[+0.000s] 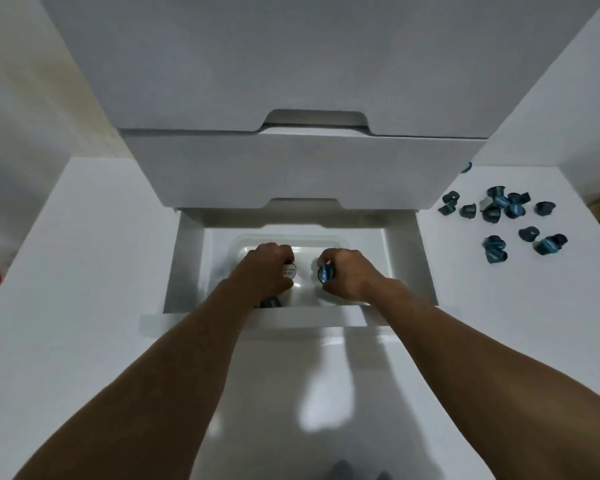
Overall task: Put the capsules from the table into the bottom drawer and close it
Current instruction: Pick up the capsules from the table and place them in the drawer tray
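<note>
Left hand (269, 268) and right hand (348, 275) each grasp a capsule (326, 274) over the drawer (409, 268), likely for dropping; more capsules (499, 206) lie right of the grips.

We see a dim, cool, greyish picture. The white surface (84, 271) looks dull. Soft shadows of the arms fall in the low middle, with one brighter patch between them. Inside the open drawer (409, 265) the light is stronger, with a small glare between the left hand (267, 268) and the right hand (347, 275). The wide lens bends straight lines near the edges. The left edge is blurred, and the capsules (499, 206) look soft.
</note>
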